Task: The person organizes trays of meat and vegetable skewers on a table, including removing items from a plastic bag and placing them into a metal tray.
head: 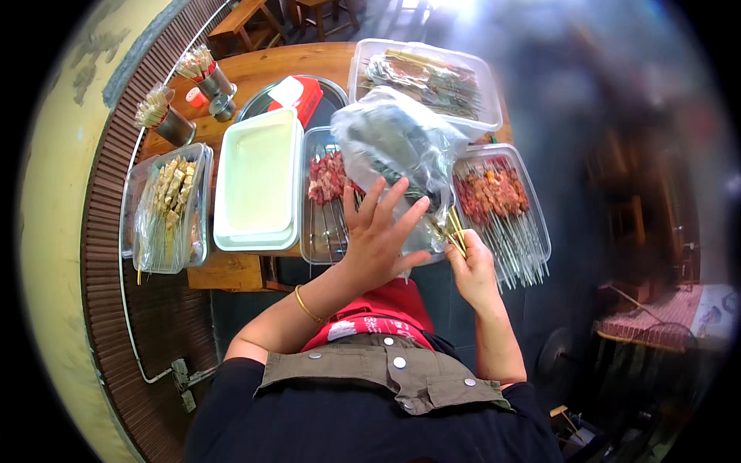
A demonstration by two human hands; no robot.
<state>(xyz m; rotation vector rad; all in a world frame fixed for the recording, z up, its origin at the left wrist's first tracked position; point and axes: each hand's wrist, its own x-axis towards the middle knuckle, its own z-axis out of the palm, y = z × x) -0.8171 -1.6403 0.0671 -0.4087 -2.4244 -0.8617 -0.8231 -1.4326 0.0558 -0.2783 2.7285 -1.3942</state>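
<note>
My right hand (pixel 473 266) is closed around the lower ends of several bamboo skewers (pixel 455 227), whose upper part lies in or against a clear plastic bag (pixel 399 127) with dark contents. My left hand (pixel 379 237) is spread flat, fingers apart, over the bag's lower left side; whether it touches the plastic I cannot tell. Beneath and left of the bag is a clear tub with red meat skewers (pixel 327 179). To the right, a tub holds reddish meat on metal skewers (pixel 498 194). What fills the bag is partly hidden by the plastic and my fingers.
On the wooden table (pixel 228 272) stand a pale green-white tray (pixel 257 173), a tub of light-coloured food skewers (pixel 173 191), a larger skewer tub (pixel 428 81), and a round metal tray (pixel 263 95) bearing a red box (pixel 307 101). Metal cups of wrapped sticks (pixel 176 128) stand near the wall.
</note>
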